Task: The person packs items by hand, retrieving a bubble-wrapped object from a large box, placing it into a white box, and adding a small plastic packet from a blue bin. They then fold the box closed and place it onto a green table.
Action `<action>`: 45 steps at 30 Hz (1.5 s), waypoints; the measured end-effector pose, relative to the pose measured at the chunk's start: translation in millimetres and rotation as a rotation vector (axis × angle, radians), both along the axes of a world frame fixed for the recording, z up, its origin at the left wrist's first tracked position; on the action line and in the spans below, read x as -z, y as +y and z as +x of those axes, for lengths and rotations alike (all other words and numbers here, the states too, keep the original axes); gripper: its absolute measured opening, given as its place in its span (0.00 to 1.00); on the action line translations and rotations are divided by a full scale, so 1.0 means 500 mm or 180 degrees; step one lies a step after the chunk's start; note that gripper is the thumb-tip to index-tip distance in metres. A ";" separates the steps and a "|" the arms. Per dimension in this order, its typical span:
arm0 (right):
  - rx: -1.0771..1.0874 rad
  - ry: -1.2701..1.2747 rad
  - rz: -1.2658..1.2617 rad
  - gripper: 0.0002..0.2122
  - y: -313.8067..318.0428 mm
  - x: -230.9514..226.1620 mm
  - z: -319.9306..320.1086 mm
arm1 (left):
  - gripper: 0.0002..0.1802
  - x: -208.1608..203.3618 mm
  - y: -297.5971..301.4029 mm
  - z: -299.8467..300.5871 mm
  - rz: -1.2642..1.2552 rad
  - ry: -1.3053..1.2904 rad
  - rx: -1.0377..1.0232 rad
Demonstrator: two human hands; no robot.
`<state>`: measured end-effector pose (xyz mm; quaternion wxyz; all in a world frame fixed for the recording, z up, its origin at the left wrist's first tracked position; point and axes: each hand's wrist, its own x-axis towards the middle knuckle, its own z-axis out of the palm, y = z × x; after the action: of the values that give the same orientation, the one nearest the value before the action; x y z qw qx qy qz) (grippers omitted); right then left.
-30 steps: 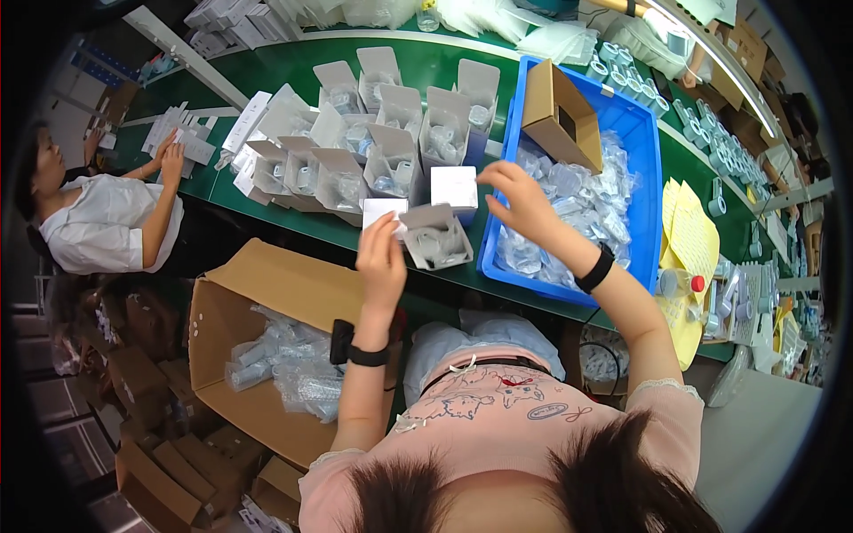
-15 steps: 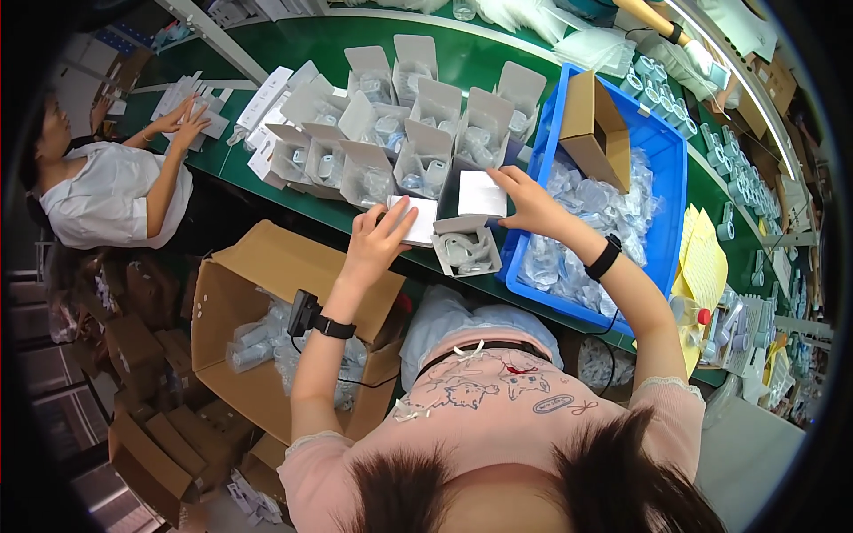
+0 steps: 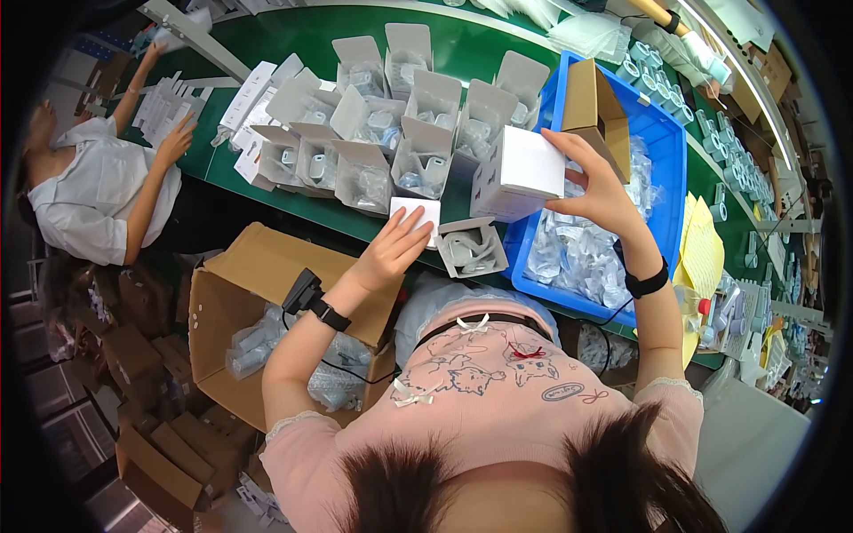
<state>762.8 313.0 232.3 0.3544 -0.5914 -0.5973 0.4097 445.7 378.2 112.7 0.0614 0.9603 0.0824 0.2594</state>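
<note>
A closed white carton (image 3: 518, 175) is held up and tilted over the left edge of the blue bin. My right hand (image 3: 597, 185) grips its right side between thumb and fingers. My left hand (image 3: 391, 251) lies with outstretched fingers on the top of a smaller-looking white closed box (image 3: 418, 213) at the table's front edge. Between the two hands stands an open small box (image 3: 472, 248) with a clear-wrapped, pale item inside. Just beyond are several open white boxes (image 3: 421, 164) with raised flaps and bagged parts in them.
The blue bin (image 3: 680, 186) on the right holds many clear bags and an open brown carton (image 3: 582, 98). Below the table at left stands a large cardboard box (image 3: 222, 355) with wrapped pieces. A co-worker (image 3: 98, 195) stands at the far left. Pale cylindrical parts (image 3: 653, 84) line the back right.
My right hand has lifted the white carton off the table and moved it up and right. My left hand has stayed near its box, fingers straighter. The co-worker's far hand has risen.
</note>
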 end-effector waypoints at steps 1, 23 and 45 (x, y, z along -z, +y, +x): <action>0.0037 0.0026 0.0004 0.38 0.000 0.001 0.000 | 0.10 0.002 -0.002 0.004 0.0052 -0.0076 -0.0034; 0.0352 0.0647 0.0263 0.37 -0.033 -0.044 0.032 | 0.27 -0.070 0.002 0.036 -0.0783 0.0948 -0.0333; 0.0636 0.0454 0.1413 0.24 0.033 -0.379 0.120 | 0.26 -0.320 -0.047 0.001 -0.1118 -0.0015 -0.0608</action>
<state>823.0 329.6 421.8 0.5555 -0.5248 -0.5847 0.2721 446.2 354.7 272.5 0.2032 0.9221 0.2169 0.2479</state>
